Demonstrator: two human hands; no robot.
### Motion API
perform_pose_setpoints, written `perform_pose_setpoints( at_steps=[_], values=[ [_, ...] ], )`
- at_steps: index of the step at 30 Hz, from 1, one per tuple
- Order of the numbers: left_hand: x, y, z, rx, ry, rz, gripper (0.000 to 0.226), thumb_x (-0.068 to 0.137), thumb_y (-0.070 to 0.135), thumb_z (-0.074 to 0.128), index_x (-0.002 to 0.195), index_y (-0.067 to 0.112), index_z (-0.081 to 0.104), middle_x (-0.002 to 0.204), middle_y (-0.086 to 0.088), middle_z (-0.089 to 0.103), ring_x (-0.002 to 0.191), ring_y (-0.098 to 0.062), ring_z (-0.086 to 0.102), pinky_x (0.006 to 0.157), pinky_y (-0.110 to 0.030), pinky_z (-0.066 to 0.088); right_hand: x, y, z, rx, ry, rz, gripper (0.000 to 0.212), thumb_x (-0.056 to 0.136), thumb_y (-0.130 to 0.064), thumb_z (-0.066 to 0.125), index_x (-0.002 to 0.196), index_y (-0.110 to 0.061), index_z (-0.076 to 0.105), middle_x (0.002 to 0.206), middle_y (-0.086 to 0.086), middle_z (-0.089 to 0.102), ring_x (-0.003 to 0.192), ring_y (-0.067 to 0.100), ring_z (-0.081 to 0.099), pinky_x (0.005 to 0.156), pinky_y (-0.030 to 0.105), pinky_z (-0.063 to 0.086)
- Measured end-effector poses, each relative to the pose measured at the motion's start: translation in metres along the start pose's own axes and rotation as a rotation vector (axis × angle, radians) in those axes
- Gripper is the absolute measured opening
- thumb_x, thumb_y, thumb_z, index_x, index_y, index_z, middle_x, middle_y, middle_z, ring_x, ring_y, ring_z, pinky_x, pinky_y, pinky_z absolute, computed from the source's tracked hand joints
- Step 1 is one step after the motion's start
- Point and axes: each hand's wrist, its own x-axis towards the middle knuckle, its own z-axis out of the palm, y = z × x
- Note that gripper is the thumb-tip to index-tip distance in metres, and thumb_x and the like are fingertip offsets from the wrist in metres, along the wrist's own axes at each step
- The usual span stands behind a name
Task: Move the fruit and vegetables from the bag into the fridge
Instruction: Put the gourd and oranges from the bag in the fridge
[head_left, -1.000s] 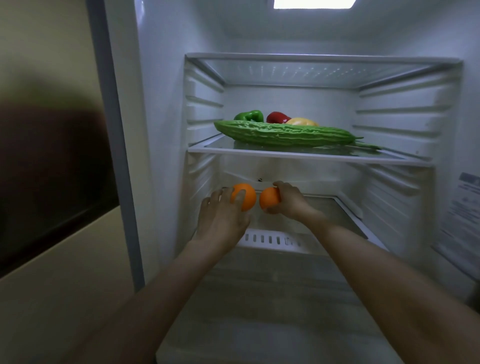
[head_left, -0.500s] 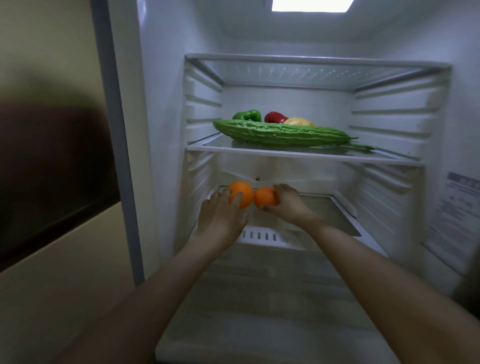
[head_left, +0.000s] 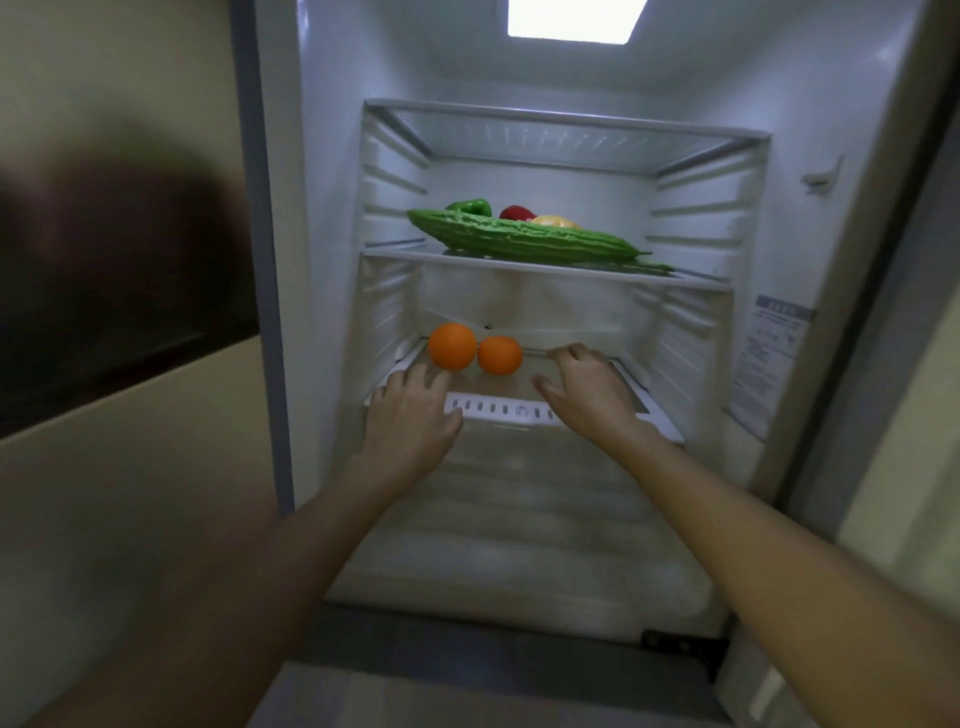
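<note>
Two oranges rest side by side on the lower glass shelf (head_left: 631, 387) of the open fridge: a larger orange (head_left: 451, 346) on the left and a smaller orange (head_left: 500, 355) touching it on the right. My left hand (head_left: 410, 415) is just in front of the larger orange, fingers apart, holding nothing. My right hand (head_left: 587, 387) hovers over the shelf to the right of the smaller orange, fingers spread and empty. On the shelf above lie a long bitter gourd (head_left: 524, 240), a green pepper (head_left: 470, 206), a red pepper (head_left: 517, 212) and a yellow pepper (head_left: 555, 221). The bag is out of view.
The top glass shelf (head_left: 566, 130) holds nothing. A clear crisper drawer (head_left: 514, 525) sits below the lower shelf. The fridge's left wall (head_left: 322, 260) and right wall with a label (head_left: 774, 353) bound the space. A beige cabinet (head_left: 130, 467) stands to the left.
Both hands have let go of the oranges, which now lie on the lower shelf. The hands have drawn back toward me, and the right hand has moved to the right.
</note>
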Motion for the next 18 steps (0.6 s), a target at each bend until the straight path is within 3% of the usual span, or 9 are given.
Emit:
perform_pose_setpoints(
  at_steps=[4,9,18],
  values=[
    [-0.025,0.0,-0.011,-0.019,0.02,-0.01,0.041,0.079,0.025,0.064,0.117,0.009,0.059,0.117,-0.017,0.058,0.104,-0.038,0.054,0.083,-0.044,0.044,-0.034,-0.004,-0.003,-0.022,0.039,-0.027,0.042,0.094,-0.034,0.048,0.128,-0.009,0.05,0.129,0.011,0.052,0.119,0.027,0.044,0.095,0.038,0.04],
    [-0.034,-0.003,-0.029,-0.014,-0.017,0.019,0.045,0.085,0.031,0.056,0.127,0.014,0.051,0.129,-0.013,0.05,0.114,-0.033,0.047,0.089,-0.044,0.041,-0.063,-0.015,-0.014,-0.061,0.096,-0.048,0.039,0.095,-0.034,0.048,0.122,-0.007,0.053,0.124,0.009,0.053,0.117,0.024,0.045,0.093,0.035,0.039],
    [-0.065,-0.007,-0.046,-0.138,-0.132,0.125,0.05,0.089,0.034,0.052,0.134,0.014,0.043,0.139,-0.009,0.042,0.123,-0.029,0.041,0.099,-0.043,0.037,-0.123,-0.05,-0.032,-0.097,0.125,0.122,0.039,0.094,-0.029,0.049,0.126,-0.006,0.052,0.124,0.012,0.054,0.117,0.027,0.045,0.097,0.036,0.038]
  ],
)
